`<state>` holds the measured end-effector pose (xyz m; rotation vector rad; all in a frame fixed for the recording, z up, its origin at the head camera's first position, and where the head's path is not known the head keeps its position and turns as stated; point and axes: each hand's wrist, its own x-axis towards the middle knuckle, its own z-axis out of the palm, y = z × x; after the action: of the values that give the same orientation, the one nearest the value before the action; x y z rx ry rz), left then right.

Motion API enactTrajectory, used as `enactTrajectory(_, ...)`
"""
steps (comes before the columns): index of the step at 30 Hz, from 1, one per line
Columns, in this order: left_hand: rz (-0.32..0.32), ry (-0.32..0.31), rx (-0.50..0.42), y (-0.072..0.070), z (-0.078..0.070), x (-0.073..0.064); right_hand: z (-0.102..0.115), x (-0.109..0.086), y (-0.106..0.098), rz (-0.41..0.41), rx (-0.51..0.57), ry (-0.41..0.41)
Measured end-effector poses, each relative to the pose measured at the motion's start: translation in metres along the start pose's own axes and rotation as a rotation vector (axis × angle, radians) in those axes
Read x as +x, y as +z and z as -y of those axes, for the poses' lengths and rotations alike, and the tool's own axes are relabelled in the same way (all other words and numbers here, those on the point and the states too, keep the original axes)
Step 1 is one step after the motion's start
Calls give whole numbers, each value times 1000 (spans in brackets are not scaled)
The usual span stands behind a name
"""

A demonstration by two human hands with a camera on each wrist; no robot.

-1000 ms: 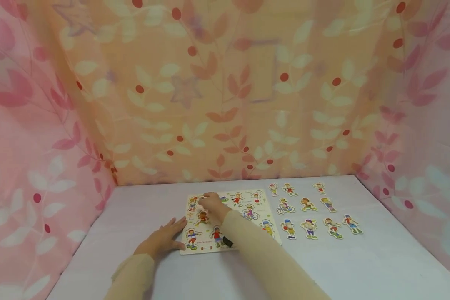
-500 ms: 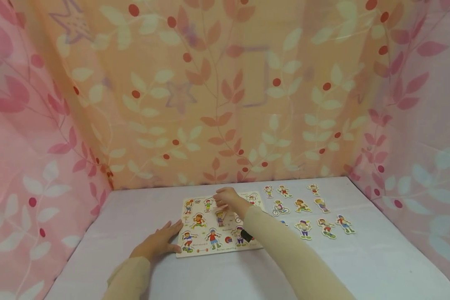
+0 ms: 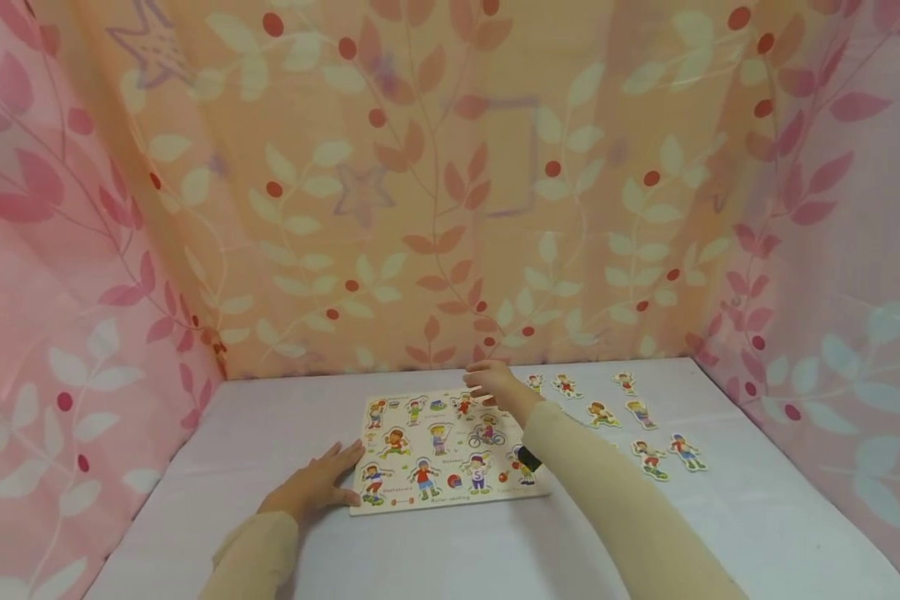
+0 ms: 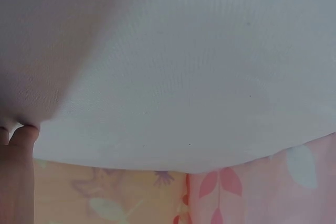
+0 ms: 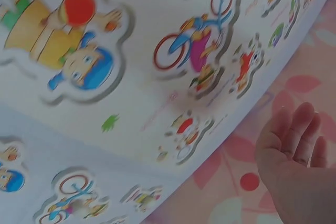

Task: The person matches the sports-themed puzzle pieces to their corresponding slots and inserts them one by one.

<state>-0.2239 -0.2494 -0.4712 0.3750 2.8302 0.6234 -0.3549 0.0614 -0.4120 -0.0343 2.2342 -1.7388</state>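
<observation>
A white puzzle board [image 3: 420, 442] printed with children at sports lies flat on the table. My left hand [image 3: 318, 483] rests at its left edge, fingers spread and extended; in the left wrist view only a few fingers [image 4: 23, 136] show at the edge. My right hand [image 3: 498, 385] hovers over the board's far right corner. Its fingers are loosely bent and hold nothing, as the right wrist view shows the hand [image 5: 294, 166]. Nearest to it are loose cutout pieces, among them a footballer [image 3: 567, 386] and a cyclist piece [image 5: 73, 198] with a knob.
More cutouts lie right of the board: a runner [image 3: 601, 414], a batter [image 3: 640, 415], a skateboarder [image 3: 648, 460], a roller skater [image 3: 686, 452] and a tennis player [image 3: 624, 383]. My right sleeve [image 3: 607, 483] covers some pieces. Patterned curtains [image 3: 307, 250] enclose the table.
My right hand has travelled rightward from the board's far left part to its far right corner, uncovering the pictures there. My left hand stays at the left edge. The head view has shifted slightly.
</observation>
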Motion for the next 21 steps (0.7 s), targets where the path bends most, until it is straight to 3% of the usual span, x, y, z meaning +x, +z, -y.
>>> enactTrajectory(14, -2, -1, -15, 2, 4, 0, -19, 8, -52, -61, -32, 9)
enactTrajectory(21, -17, 36, -23, 1, 3, 1, -30, 8, -77, -132, -35, 15)
